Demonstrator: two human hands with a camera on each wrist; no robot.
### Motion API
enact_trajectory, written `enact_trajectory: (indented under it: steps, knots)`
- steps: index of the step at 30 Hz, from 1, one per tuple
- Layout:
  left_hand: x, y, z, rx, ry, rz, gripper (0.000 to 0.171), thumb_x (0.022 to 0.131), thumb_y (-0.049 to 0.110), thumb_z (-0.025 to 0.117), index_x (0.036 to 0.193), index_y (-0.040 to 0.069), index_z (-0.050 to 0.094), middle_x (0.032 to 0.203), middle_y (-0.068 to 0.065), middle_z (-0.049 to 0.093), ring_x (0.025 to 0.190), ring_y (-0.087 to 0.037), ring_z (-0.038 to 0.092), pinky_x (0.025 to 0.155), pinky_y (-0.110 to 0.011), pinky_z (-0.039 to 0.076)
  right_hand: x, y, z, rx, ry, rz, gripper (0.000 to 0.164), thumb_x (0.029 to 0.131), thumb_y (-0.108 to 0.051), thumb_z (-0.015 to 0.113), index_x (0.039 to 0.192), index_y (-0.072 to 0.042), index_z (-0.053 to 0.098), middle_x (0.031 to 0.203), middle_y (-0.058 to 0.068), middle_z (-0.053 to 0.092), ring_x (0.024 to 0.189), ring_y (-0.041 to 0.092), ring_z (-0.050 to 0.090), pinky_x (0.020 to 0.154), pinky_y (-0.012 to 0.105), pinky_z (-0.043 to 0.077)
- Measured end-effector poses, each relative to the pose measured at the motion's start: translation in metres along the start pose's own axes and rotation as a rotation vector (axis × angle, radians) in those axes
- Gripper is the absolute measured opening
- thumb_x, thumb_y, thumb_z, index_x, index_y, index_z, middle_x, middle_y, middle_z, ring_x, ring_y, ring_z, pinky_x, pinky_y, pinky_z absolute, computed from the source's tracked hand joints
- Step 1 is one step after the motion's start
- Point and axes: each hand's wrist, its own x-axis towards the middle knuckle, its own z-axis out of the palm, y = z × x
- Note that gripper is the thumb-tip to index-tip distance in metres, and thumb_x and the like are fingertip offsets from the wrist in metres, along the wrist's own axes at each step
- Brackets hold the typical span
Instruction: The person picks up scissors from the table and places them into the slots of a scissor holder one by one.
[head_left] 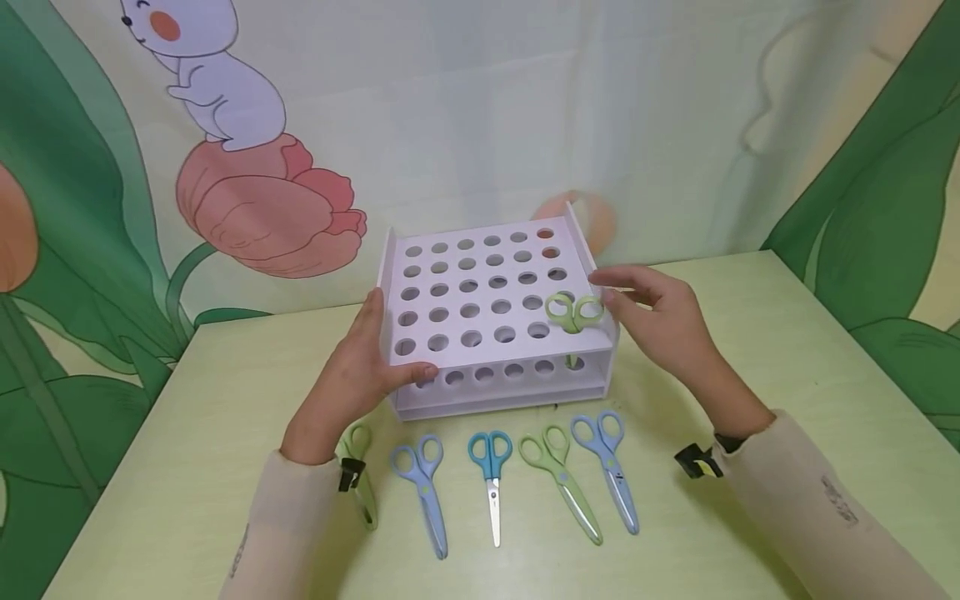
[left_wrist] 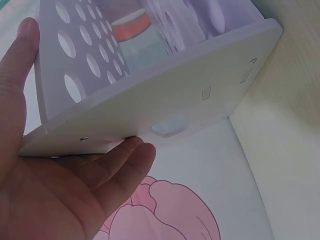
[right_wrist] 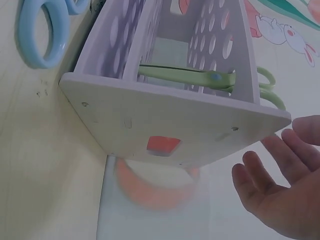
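The white rack (head_left: 453,300) stands on the worktop, with green scissors (head_left: 573,322) upright in the front-right hole; their rings sit above the top deck and the blades pass down towards the lower deck; the left hand (head_left: 356,354) has its grip closed about the rack's left side, thumb over the front edge of the top deck, fingers against the outer face; the right hand (head_left: 663,317) has a loose, parted grip that holds nothing, its fingertips just beside the rack's right wall (right_wrist: 175,117) and the scissors' rings; whether any fingertip touches, I cannot tell.

In front of the rack lie five more scissors, rings towards it: from the left, a green pair (head_left: 366,500), partly covered by a black strap (head_left: 351,473), a pale blue pair (head_left: 430,504), a teal pair (head_left: 491,475), a second green pair (head_left: 566,483) and a second blue pair (head_left: 617,477); the worktop (head_left: 742,317) stretches out on both sides; behind the rack hangs a painted backdrop (head_left: 480,108).
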Motion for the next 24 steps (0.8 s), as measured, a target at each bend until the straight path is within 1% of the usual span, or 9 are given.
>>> enact_trajectory:
  steps: [4, 6, 9, 11, 13, 16, 20, 23, 24]
  knots:
    - [-0.001, 0.001, -0.001, -0.012, 0.003, 0.005, 0.132, 0.075, 0.041, 0.090, 0.163, 0.013, -0.005, 0.165, -0.009, 0.015, 0.128, -0.031, 0.039, 0.107, -0.048, 0.035, -0.002, 0.004, -0.005, 0.073, 0.040, -0.038, 0.029, 0.101, -0.010, 0.062, 0.128, -0.002, 0.068, 0.125, 0.013, 0.067, 0.112, 0.021, 0.062, 0.087, 0.020, 0.048]
    - [-0.001, 0.002, -0.001, -0.014, 0.002, 0.004, 0.132, 0.075, 0.041, 0.090, 0.163, 0.012, -0.005, 0.166, -0.009, 0.013, 0.129, -0.031, 0.039, 0.108, -0.048, 0.034, -0.005, 0.008, -0.006, 0.091, 0.053, -0.057, 0.028, 0.100, -0.008, 0.063, 0.127, 0.000, 0.067, 0.123, 0.015, 0.067, 0.111, 0.015, 0.061, 0.086, 0.017, 0.048]
    - [-0.002, 0.003, -0.002, -0.012, 0.003, 0.008, 0.132, 0.075, 0.042, 0.090, 0.163, 0.010, -0.004, 0.166, -0.009, 0.013, 0.130, -0.031, 0.039, 0.108, -0.047, 0.034, -0.009, 0.013, -0.008, 0.080, 0.061, -0.066, 0.028, 0.101, -0.008, 0.063, 0.126, 0.002, 0.066, 0.119, 0.017, 0.068, 0.107, 0.007, 0.062, 0.084, 0.017, 0.049]
    - [-0.002, 0.003, -0.001, -0.005, 0.002, 0.008, 0.132, 0.075, 0.044, 0.089, 0.163, 0.009, -0.003, 0.167, -0.010, 0.011, 0.133, -0.031, 0.037, 0.110, -0.047, 0.033, -0.013, 0.018, -0.009, 0.069, 0.052, -0.052, 0.028, 0.102, -0.011, 0.062, 0.126, 0.002, 0.066, 0.118, 0.017, 0.068, 0.104, 0.005, 0.062, 0.083, 0.017, 0.050]
    - [-0.002, 0.003, -0.001, -0.002, 0.004, 0.010, 0.132, 0.075, 0.046, 0.089, 0.163, 0.009, -0.002, 0.168, -0.009, 0.009, 0.134, -0.030, 0.036, 0.110, -0.047, 0.033, -0.016, 0.023, -0.009, 0.064, 0.033, -0.032, 0.029, 0.102, -0.013, 0.061, 0.127, 0.003, 0.065, 0.117, 0.017, 0.068, 0.102, 0.005, 0.063, 0.082, 0.017, 0.051]
    - [-0.002, 0.002, -0.001, -0.003, 0.005, 0.017, 0.132, 0.075, 0.048, 0.089, 0.163, 0.010, -0.002, 0.167, -0.009, 0.012, 0.130, -0.030, 0.039, 0.108, -0.046, 0.035, -0.022, 0.032, -0.008, 0.076, 0.000, -0.004, 0.030, 0.103, -0.014, 0.061, 0.127, 0.003, 0.064, 0.117, 0.017, 0.067, 0.098, 0.006, 0.065, 0.080, 0.019, 0.053]
    - [-0.002, 0.001, -0.001, -0.007, 0.006, 0.026, 0.133, 0.074, 0.049, 0.089, 0.163, 0.011, -0.002, 0.166, -0.008, 0.014, 0.124, -0.030, 0.043, 0.104, -0.046, 0.038, -0.032, 0.046, -0.004, 0.091, -0.030, 0.013, 0.028, 0.101, -0.010, 0.063, 0.126, 0.004, 0.065, 0.113, 0.017, 0.068, 0.093, 0.007, 0.067, 0.077, 0.021, 0.055]
    - [-0.002, 0.000, -0.002, 0.000, 0.004, 0.021, 0.133, 0.074, 0.050, 0.088, 0.163, 0.010, -0.003, 0.168, -0.007, 0.008, 0.129, -0.031, 0.040, 0.107, -0.046, 0.036, -0.041, 0.054, -0.001, 0.114, -0.034, 0.022, 0.026, 0.100, -0.004, 0.063, 0.123, 0.007, 0.065, 0.110, 0.022, 0.068, 0.090, 0.007, 0.069, 0.075, 0.021, 0.055]
    - [-0.001, 0.001, -0.002, 0.002, 0.004, 0.019, 0.133, 0.075, 0.049, 0.088, 0.163, 0.010, -0.004, 0.168, -0.007, 0.007, 0.130, -0.031, 0.039, 0.107, -0.047, 0.036, -0.044, 0.057, -0.001, 0.091, -0.027, 0.019, 0.026, 0.100, -0.004, 0.063, 0.123, 0.007, 0.065, 0.109, 0.022, 0.069, 0.090, 0.005, 0.068, 0.075, 0.020, 0.054]
